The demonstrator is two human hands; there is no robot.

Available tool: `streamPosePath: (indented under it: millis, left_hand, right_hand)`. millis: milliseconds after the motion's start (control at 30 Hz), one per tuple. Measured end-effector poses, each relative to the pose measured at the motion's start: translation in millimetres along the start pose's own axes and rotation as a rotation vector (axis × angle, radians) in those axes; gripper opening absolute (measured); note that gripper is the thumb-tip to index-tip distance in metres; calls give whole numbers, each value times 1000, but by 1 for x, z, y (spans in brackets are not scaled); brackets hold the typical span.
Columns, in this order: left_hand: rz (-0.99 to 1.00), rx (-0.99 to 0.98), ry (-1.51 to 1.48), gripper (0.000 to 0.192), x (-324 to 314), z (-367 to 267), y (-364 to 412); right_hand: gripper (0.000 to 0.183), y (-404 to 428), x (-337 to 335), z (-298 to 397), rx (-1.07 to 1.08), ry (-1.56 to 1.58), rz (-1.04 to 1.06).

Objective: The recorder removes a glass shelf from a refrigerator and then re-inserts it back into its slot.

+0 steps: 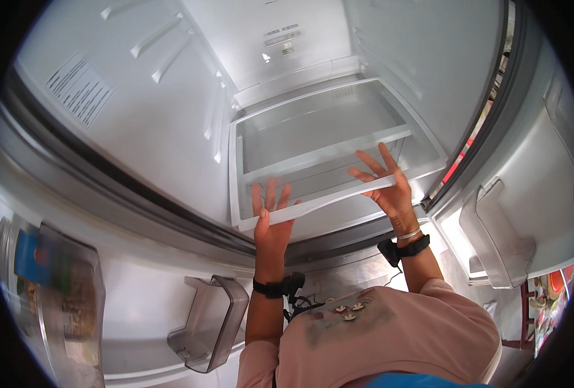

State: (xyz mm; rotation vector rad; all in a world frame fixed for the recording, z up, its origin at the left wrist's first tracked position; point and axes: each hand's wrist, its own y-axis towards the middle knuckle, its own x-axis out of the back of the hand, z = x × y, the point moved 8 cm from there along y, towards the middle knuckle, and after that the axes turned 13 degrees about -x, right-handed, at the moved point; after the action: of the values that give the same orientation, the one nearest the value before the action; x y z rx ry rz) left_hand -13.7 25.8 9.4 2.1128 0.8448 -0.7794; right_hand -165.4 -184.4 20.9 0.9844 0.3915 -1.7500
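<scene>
A glass refrigerator shelf with a white plastic frame (311,206) lies across the lower part of an open refrigerator compartment (170,121). My left hand (273,218) holds the left part of its front edge. That thumb rests over the rim, while the extended fingers show through the glass from below. Farther right, my right hand (388,186) holds the same edge, thumb on the rim and fingers spread under the pane. The front strip passes before both palms and partly hides them. Each wrist wears a black strapped device.
The left door carries a clear bin (214,325) and another bin (68,300) with packed items. On the right door is a clear bin (498,237). Moulded shelf ribs (170,63) line the left inner wall. Cables (306,303) hang near my left wrist.
</scene>
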Motion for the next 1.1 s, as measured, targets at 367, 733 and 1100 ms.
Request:
streamPosePath:
  millis: [367,733,1100]
  left_hand:
    - [-47,-18,162,81,-52,-28,-19]
    - [-55,-53,271,81,-70,-32,-49]
    - [-68,-66,293,81,-82,-49,-66]
  right_hand:
    - [81,-32,-23,19,5,-35,-107]
    - [80,-58,-22,25,13,-59,-113]
    - [81,-83,-41,25,-18,-80,-84]
